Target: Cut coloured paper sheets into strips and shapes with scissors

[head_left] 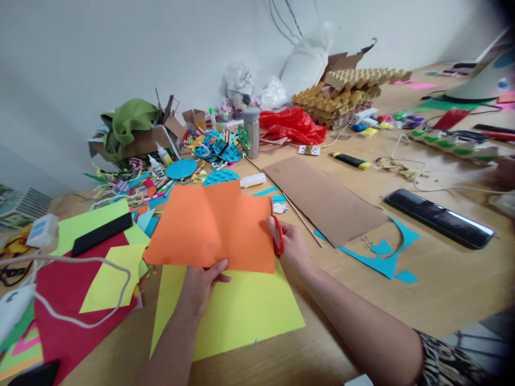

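Observation:
A sheet of orange paper [201,225], with a stepped upper edge, is held up over a yellow sheet [249,316] on the table. My left hand [207,281] pinches its lower edge, the thumb on top and the fingers partly hidden beneath. Red-handled scissors [278,236] are in my right hand [295,244], at the right edge of the orange paper. Their blades point away from me near the upper right corner; how far they are open is hard to make out.
Left are red paper [64,289], a black case [102,234] and a pale cable [80,321]. Brown cardboard [322,198], blue scraps [378,262], a box cutter [350,161] and a glossy black case [438,217] lie right. A grey bottle [251,134] and egg trays [338,96] stand behind.

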The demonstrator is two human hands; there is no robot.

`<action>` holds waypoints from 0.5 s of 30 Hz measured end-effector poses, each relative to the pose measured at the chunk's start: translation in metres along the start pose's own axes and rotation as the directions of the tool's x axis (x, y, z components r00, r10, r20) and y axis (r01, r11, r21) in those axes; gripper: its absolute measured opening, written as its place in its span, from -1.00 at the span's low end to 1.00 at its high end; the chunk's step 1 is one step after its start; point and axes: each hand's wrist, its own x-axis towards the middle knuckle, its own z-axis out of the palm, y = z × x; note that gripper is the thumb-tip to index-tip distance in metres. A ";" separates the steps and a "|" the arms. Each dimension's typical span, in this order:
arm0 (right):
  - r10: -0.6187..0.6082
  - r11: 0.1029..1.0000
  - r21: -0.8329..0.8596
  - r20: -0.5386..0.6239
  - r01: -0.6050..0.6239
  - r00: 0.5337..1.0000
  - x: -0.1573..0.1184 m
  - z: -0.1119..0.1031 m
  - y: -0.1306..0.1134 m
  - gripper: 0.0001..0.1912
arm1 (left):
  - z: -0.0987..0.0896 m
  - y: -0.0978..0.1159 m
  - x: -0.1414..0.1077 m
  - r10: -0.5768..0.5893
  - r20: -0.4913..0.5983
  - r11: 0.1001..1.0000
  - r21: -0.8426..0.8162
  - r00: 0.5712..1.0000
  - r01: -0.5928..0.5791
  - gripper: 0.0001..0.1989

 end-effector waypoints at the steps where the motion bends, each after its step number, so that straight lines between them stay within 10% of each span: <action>1: -0.001 1.000 0.001 -0.003 0.001 1.000 0.000 0.000 0.000 -0.48 | 0.000 0.000 0.000 -0.001 -0.003 1.000 -0.003 1.000 0.001 -0.39; 15: -0.029 0.998 0.049 -0.021 0.030 0.999 0.000 0.004 -0.002 -0.47 | -0.001 -0.001 0.000 -0.004 0.022 1.000 0.021 1.000 0.004 -0.36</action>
